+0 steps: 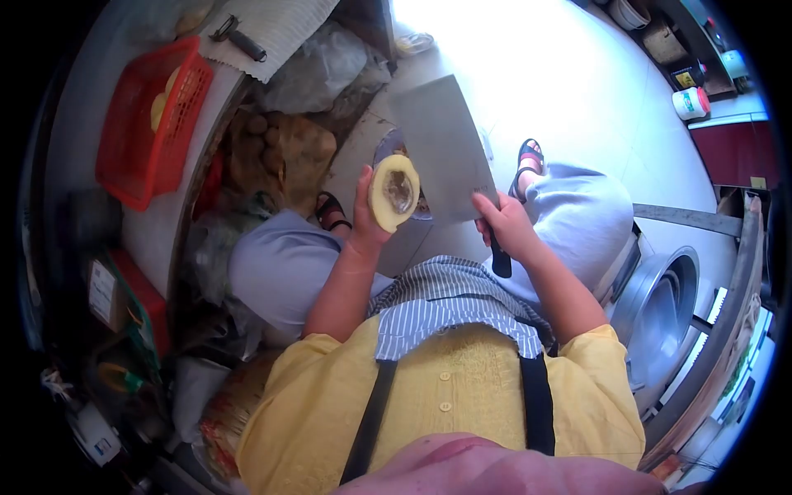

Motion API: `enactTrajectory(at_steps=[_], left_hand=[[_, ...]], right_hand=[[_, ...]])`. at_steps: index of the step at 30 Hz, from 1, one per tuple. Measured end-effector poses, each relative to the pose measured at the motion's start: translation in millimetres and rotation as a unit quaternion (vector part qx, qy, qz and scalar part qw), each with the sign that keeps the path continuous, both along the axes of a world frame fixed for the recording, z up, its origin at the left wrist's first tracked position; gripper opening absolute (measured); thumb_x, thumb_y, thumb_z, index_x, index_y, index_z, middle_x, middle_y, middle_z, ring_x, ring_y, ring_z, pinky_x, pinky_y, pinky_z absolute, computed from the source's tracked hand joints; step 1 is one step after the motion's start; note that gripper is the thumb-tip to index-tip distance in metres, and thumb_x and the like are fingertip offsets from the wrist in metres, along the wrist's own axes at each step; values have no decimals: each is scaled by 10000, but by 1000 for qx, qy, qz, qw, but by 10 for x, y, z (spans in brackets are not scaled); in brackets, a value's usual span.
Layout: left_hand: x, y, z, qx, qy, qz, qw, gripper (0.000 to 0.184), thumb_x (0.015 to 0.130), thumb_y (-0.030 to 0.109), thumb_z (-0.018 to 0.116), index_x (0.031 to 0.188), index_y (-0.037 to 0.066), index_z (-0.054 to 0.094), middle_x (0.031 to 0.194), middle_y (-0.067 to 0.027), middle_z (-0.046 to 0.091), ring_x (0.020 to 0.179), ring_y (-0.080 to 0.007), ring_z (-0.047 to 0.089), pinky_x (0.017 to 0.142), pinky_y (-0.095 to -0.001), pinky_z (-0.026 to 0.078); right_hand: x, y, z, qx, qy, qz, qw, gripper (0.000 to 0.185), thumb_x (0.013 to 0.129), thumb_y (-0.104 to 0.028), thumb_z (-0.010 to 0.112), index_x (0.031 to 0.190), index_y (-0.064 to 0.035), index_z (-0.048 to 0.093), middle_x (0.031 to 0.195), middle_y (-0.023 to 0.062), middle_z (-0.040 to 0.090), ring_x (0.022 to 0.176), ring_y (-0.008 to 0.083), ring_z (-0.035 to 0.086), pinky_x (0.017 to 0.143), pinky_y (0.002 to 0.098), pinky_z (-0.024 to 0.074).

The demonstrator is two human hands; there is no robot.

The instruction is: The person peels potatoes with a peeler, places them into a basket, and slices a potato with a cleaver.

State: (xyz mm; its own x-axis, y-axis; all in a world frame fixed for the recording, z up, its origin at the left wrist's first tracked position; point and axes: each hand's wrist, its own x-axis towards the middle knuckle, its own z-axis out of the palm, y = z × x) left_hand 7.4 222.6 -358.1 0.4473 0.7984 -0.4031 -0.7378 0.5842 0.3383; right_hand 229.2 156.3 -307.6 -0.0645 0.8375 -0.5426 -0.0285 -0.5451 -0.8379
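My left hand [365,216] is closed around a pale yellow cut potato [394,194]. Its upturned face has a greyish-brown, hollow-looking patch in the middle. In my right hand [505,224] is a large cleaver [445,144], gripped by its dark handle with the thumb near the base of the blade. The broad blade stands just to the right of the potato, pointing away from me; whether they touch I cannot tell. Behind the potato, a bluish container [388,144] with dark scraps shows partly on the floor.
A red plastic basket [148,124] with yellow pieces stands on the left counter, near a peeler [246,45] on a ribbed cloth [285,29]. Below are brown potatoes [262,136] and plastic bags [318,70]. Metal basins [660,305] sit at right, below a shelf with a white jar [689,103].
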Motion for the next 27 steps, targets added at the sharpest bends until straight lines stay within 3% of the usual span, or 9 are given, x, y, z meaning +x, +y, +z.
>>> enactTrajectory(at_steps=[11, 12, 15, 18, 21, 22, 23, 24, 27], left_hand=[[-180, 28, -292, -5, -75, -78, 994, 489, 899, 489, 383, 1071, 77, 581, 947, -123, 641, 784, -261, 643, 568, -344, 537], [-136, -5, -434, 60, 65, -38, 995, 482, 902, 482, 379, 1060, 77, 586, 935, -132, 643, 777, -270, 644, 564, -354, 542], [-114, 35, -318, 50, 177, 8, 983, 465, 908, 467, 376, 1025, 78, 603, 901, -143, 645, 756, -286, 644, 574, -385, 555], [-213, 130, -5, -124, -42, -62, 989, 487, 906, 483, 366, 973, 72, 619, 882, -146, 647, 748, -293, 645, 588, -401, 557], [-253, 82, -167, 41, -161, -179, 970, 401, 872, 353, 548, 1121, 39, 541, 1016, -145, 619, 882, -276, 630, 726, -396, 551], [-153, -56, -206, 291, 53, -92, 951, 480, 813, 240, 633, 1206, 30, 454, 1097, -145, 579, 961, -264, 601, 791, -380, 529], [-89, -136, -209, 507, 261, 6, 821, 649, 755, 126, 717, 1291, 21, 367, 1178, -144, 540, 1039, -253, 571, 855, -365, 507], [-115, -107, -209, 536, 254, -34, 804, 912, 652, -39, 759, 1372, 31, 204, 1273, -132, 463, 1126, -219, 511, 926, -342, 461], [-113, -119, -111, 415, 89, -47, 904, 693, 745, 79, 715, 1312, -1, 325, 1209, -134, 507, 1079, -202, 541, 912, -327, 464]], right_hand=[[34, -119, 65, -45, 27, 39, 998, 322, 922, -353, 503, 826, -46, 500, 581, 10, 496, 433, 86, 466, 413, 213, 384], [29, -86, 81, -45, 25, 41, 998, 322, 922, -353, 503, 826, -46, 500, 581, 10, 496, 433, 86, 466, 413, 213, 384], [32, -33, 159, -36, 24, 49, 998, 324, 923, -359, 498, 842, -45, 502, 582, 9, 495, 440, 82, 466, 418, 211, 383], [112, -35, 278, -52, -21, 118, 991, 329, 923, -367, 495, 845, -47, 494, 587, 8, 495, 447, 81, 463, 429, 209, 385], [124, -77, 297, -81, -31, 134, 987, 327, 924, -366, 494, 851, -47, 489, 588, 8, 494, 446, 83, 458, 436, 210, 384], [89, -68, 245, -69, -19, 112, 991, 326, 923, -355, 500, 834, -42, 489, 583, 13, 499, 435, 86, 464, 421, 216, 386], [62, -64, 214, -57, -6, 90, 994, 325, 922, -345, 506, 818, -37, 488, 579, 19, 504, 424, 90, 471, 407, 222, 389], [44, -55, 206, -58, -6, 90, 994, 325, 922, -345, 506, 818, -37, 488, 579, 19, 504, 424, 90, 471, 407, 222, 389], [1, -46, 221, -65, 16, 84, 994, 328, 923, -345, 501, 810, -37, 487, 577, 16, 504, 424, 87, 470, 407, 223, 389]])
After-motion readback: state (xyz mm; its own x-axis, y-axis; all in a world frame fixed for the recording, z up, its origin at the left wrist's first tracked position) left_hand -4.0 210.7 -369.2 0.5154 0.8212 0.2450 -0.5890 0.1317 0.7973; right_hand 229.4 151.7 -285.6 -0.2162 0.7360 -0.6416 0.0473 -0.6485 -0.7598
